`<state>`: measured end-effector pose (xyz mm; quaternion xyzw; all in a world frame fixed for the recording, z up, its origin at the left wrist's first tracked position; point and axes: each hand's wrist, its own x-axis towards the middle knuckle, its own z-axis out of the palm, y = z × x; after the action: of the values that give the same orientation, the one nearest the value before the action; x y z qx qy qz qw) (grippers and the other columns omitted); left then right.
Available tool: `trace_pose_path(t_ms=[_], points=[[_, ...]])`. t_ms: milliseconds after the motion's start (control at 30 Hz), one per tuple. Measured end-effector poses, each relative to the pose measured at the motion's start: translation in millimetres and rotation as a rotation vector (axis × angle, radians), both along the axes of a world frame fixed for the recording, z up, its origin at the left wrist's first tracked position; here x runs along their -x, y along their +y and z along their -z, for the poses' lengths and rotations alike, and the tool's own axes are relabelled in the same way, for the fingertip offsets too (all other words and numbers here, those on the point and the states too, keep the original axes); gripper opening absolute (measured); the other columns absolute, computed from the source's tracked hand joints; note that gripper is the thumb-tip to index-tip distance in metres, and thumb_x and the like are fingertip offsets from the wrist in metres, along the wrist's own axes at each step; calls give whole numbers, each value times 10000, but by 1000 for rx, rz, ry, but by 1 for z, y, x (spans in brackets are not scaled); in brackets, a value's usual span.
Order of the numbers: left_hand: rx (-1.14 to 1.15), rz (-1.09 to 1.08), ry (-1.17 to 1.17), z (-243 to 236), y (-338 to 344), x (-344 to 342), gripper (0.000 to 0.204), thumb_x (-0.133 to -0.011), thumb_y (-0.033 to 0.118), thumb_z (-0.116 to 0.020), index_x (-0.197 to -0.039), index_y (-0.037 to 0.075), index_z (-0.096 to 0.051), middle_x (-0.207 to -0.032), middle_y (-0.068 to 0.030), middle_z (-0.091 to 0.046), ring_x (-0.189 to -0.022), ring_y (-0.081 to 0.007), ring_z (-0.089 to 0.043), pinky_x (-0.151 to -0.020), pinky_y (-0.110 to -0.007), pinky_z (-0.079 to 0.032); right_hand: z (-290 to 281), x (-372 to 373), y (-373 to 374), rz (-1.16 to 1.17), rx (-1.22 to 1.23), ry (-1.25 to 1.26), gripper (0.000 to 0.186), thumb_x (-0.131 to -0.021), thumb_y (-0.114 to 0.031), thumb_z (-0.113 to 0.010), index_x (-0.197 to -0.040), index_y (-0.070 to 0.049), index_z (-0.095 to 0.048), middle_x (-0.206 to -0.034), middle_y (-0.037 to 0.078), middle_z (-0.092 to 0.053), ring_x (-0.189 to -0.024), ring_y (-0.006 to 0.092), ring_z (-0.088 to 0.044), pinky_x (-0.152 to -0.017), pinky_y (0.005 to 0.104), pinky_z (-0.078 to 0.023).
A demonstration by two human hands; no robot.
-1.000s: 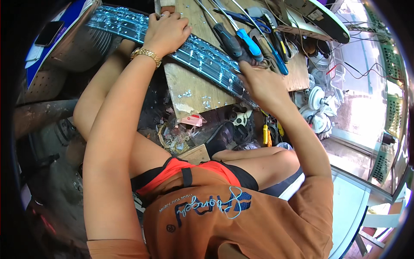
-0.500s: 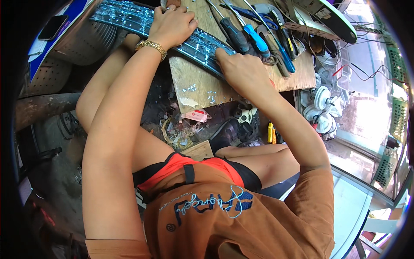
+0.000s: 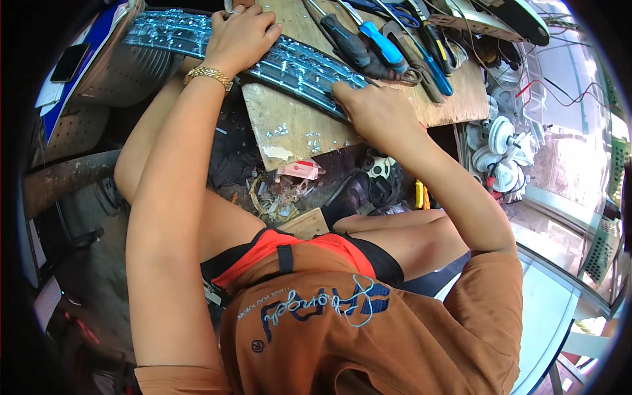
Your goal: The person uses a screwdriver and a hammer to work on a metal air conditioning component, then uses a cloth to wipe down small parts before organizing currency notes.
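Observation:
A long, narrow dark panel (image 3: 299, 69) lies slanted across the wooden board, its glossy surface covered with cracked, clear bits that shine bluish. My left hand (image 3: 240, 39), with a gold bracelet (image 3: 209, 78) at the wrist, rests over the panel's middle with its fingers curled. A brown piece (image 3: 243, 2) shows just beyond those fingers at the picture's top edge; whether the hand grips it is hidden. Around the panel's right end my right hand (image 3: 378, 112) is closed, thumb on top and the other fingers mostly out of sight.
Right of the panel lie a black-handled screwdriver (image 3: 343, 41), a blue-handled screwdriver (image 3: 383, 47) and other hand tools. The wooden board (image 3: 276, 135) carries small shiny flakes near its front corner. White reels (image 3: 501, 135) and loose wires stand at right; a phone (image 3: 70, 62) lies far left.
The whole view has shifted a little, with the board and panel appearing farther left. Both hands keep their places on the panel, the right one with only a slight shift.

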<state>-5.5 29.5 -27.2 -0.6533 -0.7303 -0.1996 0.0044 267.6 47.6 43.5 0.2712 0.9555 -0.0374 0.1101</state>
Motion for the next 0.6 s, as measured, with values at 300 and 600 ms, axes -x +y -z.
trace_pose_path(t_ms=[300, 600], points=[[-57, 28, 219, 18, 8, 18, 351, -1052, 414, -509, -1147, 170, -743, -1232, -49, -712, -1205, -271, -642, -1022, -591, -361, -1, -46, -5, 41, -61, -2, 106, -977, -187, -563, -1067, -137, -591, -734, 150, -703, -719, 372, -724, -571, 510, -520], [25, 30, 207, 17, 11, 15, 344, -1058, 408, -535, -1147, 118, -698, -1247, -60, -678, -1243, -282, -592, -1022, -581, -359, 0, -119, -13, 170, -73, -119, 92, -980, -192, -566, -1056, -141, -569, -727, 127, -689, -678, 358, -703, -553, 511, -497]])
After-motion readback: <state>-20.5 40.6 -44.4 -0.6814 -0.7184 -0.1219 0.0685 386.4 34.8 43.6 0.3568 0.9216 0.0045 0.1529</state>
